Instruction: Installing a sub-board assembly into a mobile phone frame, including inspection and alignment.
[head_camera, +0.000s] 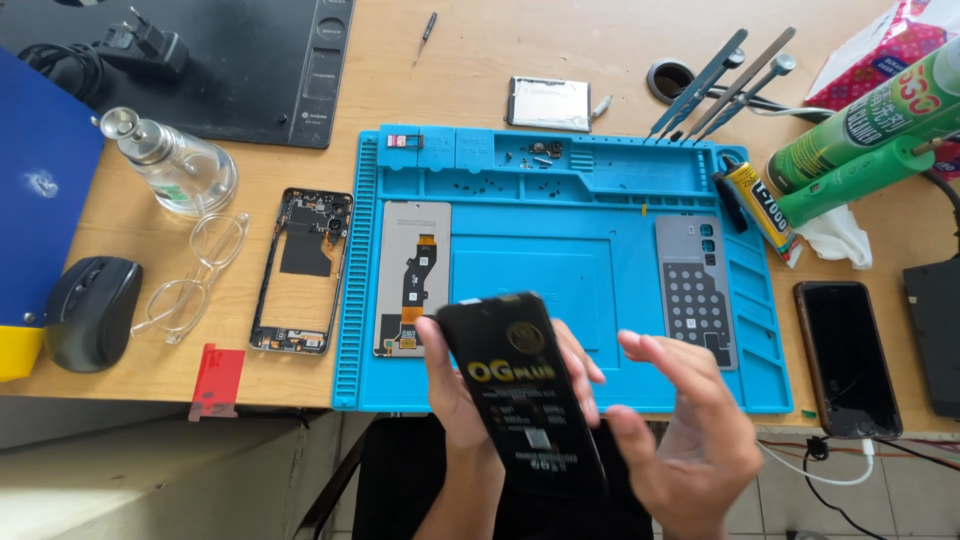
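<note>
Left hand grips black packet — right hand open.

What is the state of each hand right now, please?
Left hand: closed around a flat black packet, holding it.
Right hand: open, fingers spread, holding nothing, beside the packet.

Black flat rectangular panel, phone-sized, glossy, gold and white print on face. Held up off desk, tilted, top leaning left, long axis near vertical. Sits over front edge of bench, low centre of view. Slightly blurred; lower end darker, fine detail unreadable.
</note>
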